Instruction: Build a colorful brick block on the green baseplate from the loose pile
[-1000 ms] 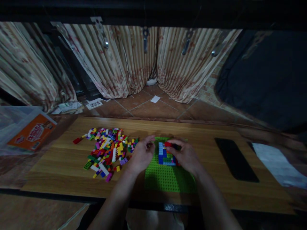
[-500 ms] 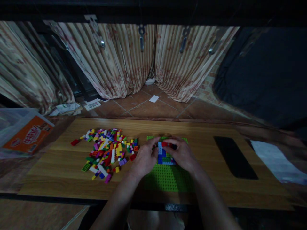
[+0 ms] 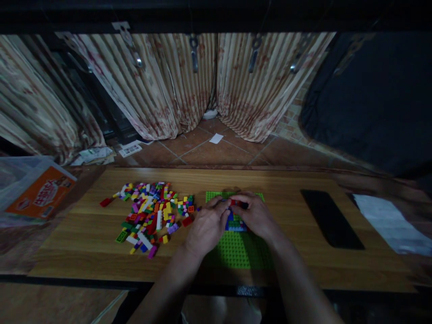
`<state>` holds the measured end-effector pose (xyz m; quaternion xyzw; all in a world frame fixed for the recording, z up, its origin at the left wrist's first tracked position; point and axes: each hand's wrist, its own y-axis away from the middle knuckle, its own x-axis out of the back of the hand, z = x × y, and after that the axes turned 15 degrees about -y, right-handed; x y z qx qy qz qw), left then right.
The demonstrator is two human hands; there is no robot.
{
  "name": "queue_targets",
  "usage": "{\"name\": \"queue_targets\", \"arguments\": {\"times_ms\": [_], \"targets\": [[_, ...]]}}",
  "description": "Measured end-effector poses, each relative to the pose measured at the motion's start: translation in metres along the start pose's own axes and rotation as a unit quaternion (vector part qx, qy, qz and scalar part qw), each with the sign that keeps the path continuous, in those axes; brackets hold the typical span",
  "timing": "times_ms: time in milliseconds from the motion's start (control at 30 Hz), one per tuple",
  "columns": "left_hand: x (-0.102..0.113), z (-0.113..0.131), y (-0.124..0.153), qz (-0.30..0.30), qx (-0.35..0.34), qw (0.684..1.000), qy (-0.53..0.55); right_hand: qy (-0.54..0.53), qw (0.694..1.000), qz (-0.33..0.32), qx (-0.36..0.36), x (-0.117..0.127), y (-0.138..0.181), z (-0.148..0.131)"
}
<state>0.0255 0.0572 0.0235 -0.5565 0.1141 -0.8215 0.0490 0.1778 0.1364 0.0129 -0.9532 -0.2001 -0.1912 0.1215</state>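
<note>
On a green studded baseplate [image 3: 238, 252] stands a low build of blue and green toy building bricks [image 3: 232, 221], partly hidden by my hands. A red toy brick [image 3: 235, 203] sits at its far side. My right hand [image 3: 254, 213] closes on this red brick with thumb and fingers from the right. From the left, my left hand [image 3: 209, 223] bends its fingers over the build's left side, thumb close to the blue bricks. What its fingertips grip is hidden beneath them.
Loose bricks [image 3: 148, 216] of many colours lie heaped on the wooden table [image 3: 84, 252] at left. A black flat object [image 3: 332, 219] rests at right, near a white sheet [image 3: 393, 225]. A clear plastic container [image 3: 20, 180] with an orange label stands at far left.
My left hand has moved right and over the build, covering the light blue brick that showed before. My right hand stays at the red brick.
</note>
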Motion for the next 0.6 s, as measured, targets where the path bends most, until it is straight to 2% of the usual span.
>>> {"name": "queue_targets", "arguments": {"times_ms": [200, 600], "targets": [[-0.002, 0.002, -0.001, 0.004, 0.003, 1.000, -0.018, -0.030, 0.999, -0.018, -0.005, 0.003, 0.000, 0.002], [0.000, 0.010, -0.003, 0.002, 0.016, 1.000, 0.002, -0.091, 0.996, 0.004, -0.021, 0.000, -0.005, 0.011]]}}
